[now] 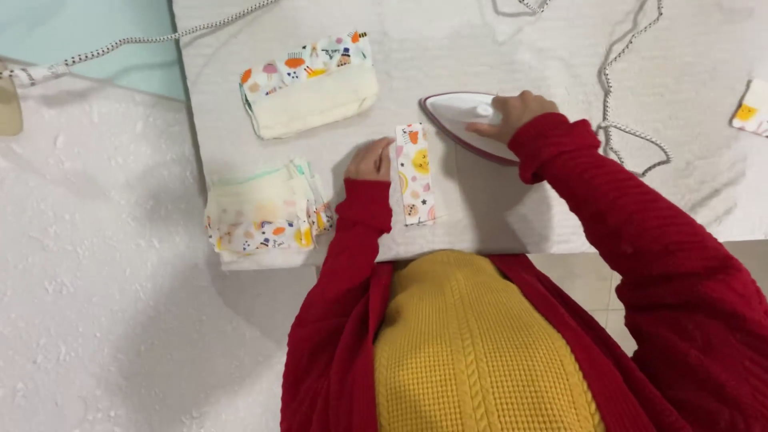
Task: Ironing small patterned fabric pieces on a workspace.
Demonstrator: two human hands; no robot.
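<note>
A narrow strip of white fabric with colourful cartoon prints [416, 174] lies lengthwise on the pale padded ironing surface [512, 216]. My left hand [370, 160] rests beside the strip's left edge, fingers curled, touching it. My right hand [512, 112] grips the top of a white iron with a dark red rim [464, 120], which sits flat on the surface just right of the strip's far end. Both arms wear red knitted sleeves.
A folded stack of the same printed fabric [308, 84] lies at the back left. Another pile of folded pieces [264, 212] sits at the front left edge. The iron's braided cord [616, 96] loops at the right. A small printed scrap [752, 108] lies far right.
</note>
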